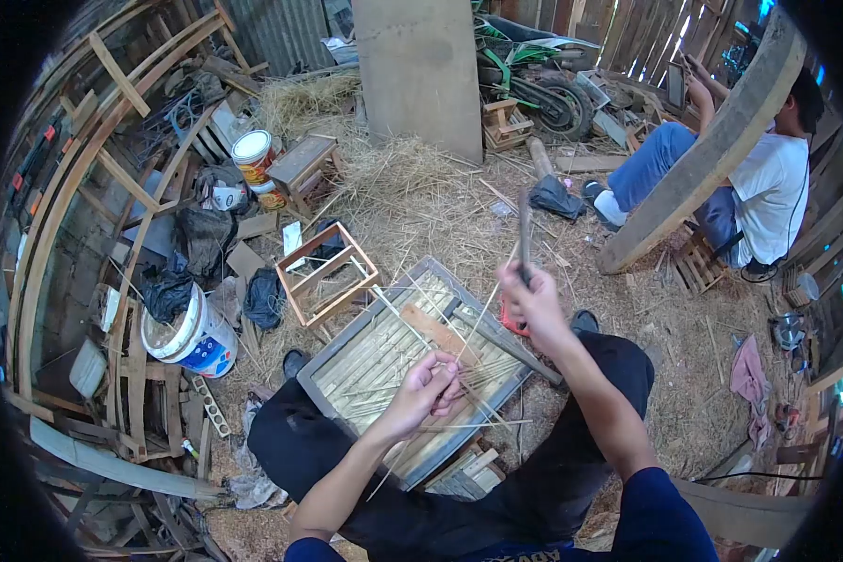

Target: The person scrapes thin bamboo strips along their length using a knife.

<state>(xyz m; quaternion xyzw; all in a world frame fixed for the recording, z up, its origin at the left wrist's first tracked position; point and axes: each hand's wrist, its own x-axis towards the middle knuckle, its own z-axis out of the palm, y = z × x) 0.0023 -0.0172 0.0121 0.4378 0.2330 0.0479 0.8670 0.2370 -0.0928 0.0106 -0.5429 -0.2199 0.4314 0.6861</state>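
My right hand (540,304) is closed around the handle of a long, dark-bladed knife (525,229), its blade pointing up and away from me. Pinched in my left hand (423,391) is a thin bamboo strip (478,323) that slants up toward the right hand. Both hands are above a framed, slatted wooden board (347,370) between my knees. Several loose thin strips and a flat brown wooden piece (431,330) lie on it. A red object (512,318), partly hidden, shows beside the right hand.
Left of the board stands a small wooden frame (314,309); beyond it are a white bucket (206,342), a paint can (253,155) and a stool (302,169). Straw (403,192) covers the floor. At right, a person (768,187) sits behind a slanted post (702,178). A motorbike (543,84) stands behind.
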